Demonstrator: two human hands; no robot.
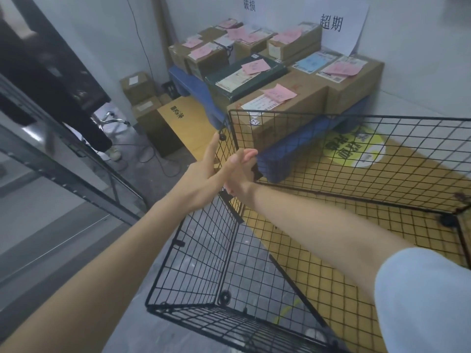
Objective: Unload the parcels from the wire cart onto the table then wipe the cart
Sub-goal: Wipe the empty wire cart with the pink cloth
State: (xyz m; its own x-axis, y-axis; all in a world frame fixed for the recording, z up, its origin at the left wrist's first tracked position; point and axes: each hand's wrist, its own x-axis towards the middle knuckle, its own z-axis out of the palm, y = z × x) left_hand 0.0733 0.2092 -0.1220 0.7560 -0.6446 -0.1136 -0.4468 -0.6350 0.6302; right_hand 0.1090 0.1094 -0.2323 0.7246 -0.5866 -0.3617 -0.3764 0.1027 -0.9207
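The black wire cart [356, 154] fills the lower middle of the view, and nothing lies inside it. Through its mesh I see the yellow floor mat. My left hand [204, 171] lies with straight fingers against the outside of the cart's far left corner, the index finger reaching up towards a round connector [222, 136]. My right hand [242, 166] is just inside that corner, its fingers curled round a small dark cloth [257, 174] pressed against the mesh. Cardboard parcels [280, 103] with pink notes are stacked on the low blue table [285, 159] beyond the cart.
More boxes [139, 89] stand on the floor by the wall at left. A metal rack frame [76, 159] slants across the left side, with a person's dark legs [84, 115] behind it. White paper signs [334, 24] hang on the back wall. Cables trail across the grey floor.
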